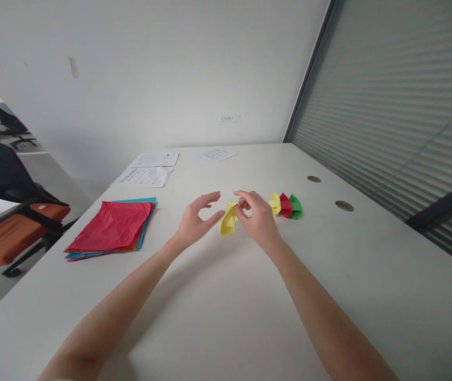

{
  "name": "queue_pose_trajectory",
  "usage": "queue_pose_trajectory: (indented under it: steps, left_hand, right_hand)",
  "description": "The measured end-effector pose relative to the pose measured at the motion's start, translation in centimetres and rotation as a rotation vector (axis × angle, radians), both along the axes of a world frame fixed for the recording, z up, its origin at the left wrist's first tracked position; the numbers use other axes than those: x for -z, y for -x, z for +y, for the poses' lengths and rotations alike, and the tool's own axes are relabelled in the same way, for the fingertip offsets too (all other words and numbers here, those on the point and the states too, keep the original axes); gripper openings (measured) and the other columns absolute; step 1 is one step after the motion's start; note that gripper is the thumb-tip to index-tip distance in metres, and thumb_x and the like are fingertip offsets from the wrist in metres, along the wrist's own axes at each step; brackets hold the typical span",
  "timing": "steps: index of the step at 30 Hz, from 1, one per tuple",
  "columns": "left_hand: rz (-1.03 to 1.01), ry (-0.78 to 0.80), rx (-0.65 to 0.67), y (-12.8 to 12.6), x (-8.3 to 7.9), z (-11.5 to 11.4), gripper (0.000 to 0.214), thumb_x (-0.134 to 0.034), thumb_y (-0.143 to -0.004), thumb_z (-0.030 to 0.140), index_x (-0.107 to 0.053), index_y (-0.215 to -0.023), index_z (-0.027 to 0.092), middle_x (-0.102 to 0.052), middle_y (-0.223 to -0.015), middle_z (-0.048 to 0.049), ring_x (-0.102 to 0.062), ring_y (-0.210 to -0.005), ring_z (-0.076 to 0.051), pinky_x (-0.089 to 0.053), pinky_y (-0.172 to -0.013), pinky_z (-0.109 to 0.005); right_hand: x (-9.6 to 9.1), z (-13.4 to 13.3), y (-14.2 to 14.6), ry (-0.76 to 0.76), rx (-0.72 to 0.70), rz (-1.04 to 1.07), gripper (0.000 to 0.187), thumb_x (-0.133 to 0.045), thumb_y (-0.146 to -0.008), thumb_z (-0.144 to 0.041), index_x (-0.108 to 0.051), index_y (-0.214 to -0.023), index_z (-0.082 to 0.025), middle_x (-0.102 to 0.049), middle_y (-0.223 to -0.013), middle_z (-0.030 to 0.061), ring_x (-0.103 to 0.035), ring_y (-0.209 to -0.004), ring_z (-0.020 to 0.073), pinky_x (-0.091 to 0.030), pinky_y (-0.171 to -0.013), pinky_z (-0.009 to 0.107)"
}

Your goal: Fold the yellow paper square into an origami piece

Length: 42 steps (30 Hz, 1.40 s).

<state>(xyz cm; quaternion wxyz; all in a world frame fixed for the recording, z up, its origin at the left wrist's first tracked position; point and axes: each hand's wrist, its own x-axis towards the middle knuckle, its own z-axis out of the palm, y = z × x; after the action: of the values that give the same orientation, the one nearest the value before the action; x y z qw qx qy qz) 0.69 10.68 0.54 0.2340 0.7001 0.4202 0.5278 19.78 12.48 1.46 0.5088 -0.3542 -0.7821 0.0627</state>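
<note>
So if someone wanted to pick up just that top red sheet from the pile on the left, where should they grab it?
Probably by the near right corner of the red sheet, coming from the right side. The sheet lies flat and creased on the stack, whose blue edges show along that side, so a pinch there could lift the top layer alone. Both hands are busy: the right hand pinches yellow paper, and the left hand touches it, open.

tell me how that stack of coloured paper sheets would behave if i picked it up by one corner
The stack of coloured sheets looks thin and creased, so it would probably droop. The sheets lie fanned and loose, so they would likely slide apart. It is probably very light.
</note>
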Motion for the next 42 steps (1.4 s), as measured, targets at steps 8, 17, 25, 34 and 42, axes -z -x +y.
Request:
queue_pose_trajectory:
  steps: [8, 17, 25, 34, 42]
  left_hand:
    - [-0.09, 0.128, 0.044, -2.0, -0.5, -1.2, 0.034, -0.063, -0.082, 0.03, -0.067, -0.113, 0.015, -0.07, -0.111, -0.0108, -0.069, -0.094, -0.021, -0.059, -0.078, -0.032]
    - [-0.325, 0.373, 0.11, -2.3, -0.6, -1.2, 0.041, -0.077, -0.069, 0.038, -0.073, -0.101, 0.013, -0.074, -0.099, -0.0105, -0.07, -0.093, -0.026, -0.058, -0.081, -0.036]
    - [-0.305, 0.48, 0.179, -1.8, -0.9, -1.1, 0.043, -0.076, -0.07, 0.044, -0.074, -0.1, 0.013, -0.075, -0.092, -0.0101, -0.07, -0.087, -0.025, -0.056, -0.073, -0.034]
    - [-0.692, 0.617, 0.084, -0.1, -0.4, 0.0, 0.033, -0.074, -0.065, 0.019, -0.067, -0.097, 0.015, -0.071, -0.101, -0.0096, -0.069, -0.078, -0.016, -0.054, -0.071, -0.028]
    - [-0.464, 0.565, 0.144, -2.0, -0.2, -0.6, 0.028, -0.076, -0.066, 0.024, -0.067, -0.088, 0.012, -0.07, -0.089, -0.0073, -0.063, -0.072, -0.013, -0.053, -0.065, -0.026]
  right_hand:
    - [-0.6, -0.8, 1.2, 0.114, -0.028, 0.163, 0.012, -0.057, -0.084, -0.018, -0.068, -0.084, -0.019, -0.065, -0.078, 0.0041, -0.06, -0.07, 0.0153, -0.048, -0.064, 0.027]
    - [-0.3, -0.2, 1.1, 0.487, -0.02, 0.325, 0.011, -0.067, -0.072, -0.027, -0.069, -0.066, -0.018, -0.07, -0.069, 0.0042, -0.062, -0.063, 0.0159, -0.049, -0.063, 0.029]
    - [-0.3, -0.2, 1.3, 0.674, -0.06, 0.452, 0.011, -0.068, -0.063, -0.029, -0.066, -0.063, -0.018, -0.068, -0.062, 0.0027, -0.062, -0.061, 0.0158, -0.048, -0.056, 0.027]
    - [0.9, 0.1, 1.8, 1.062, -0.129, 1.017, 0.023, -0.077, -0.058, -0.023, -0.057, -0.069, -0.018, -0.064, -0.058, -0.0007, -0.058, -0.051, 0.0105, -0.047, -0.048, 0.021]
    - [2.6, -0.9, 3.8, 1.088, -0.223, 0.908, 0.027, -0.078, -0.065, -0.031, -0.054, -0.064, -0.018, -0.066, -0.06, 0.0016, -0.065, -0.058, 0.0148, -0.059, -0.061, 0.031]
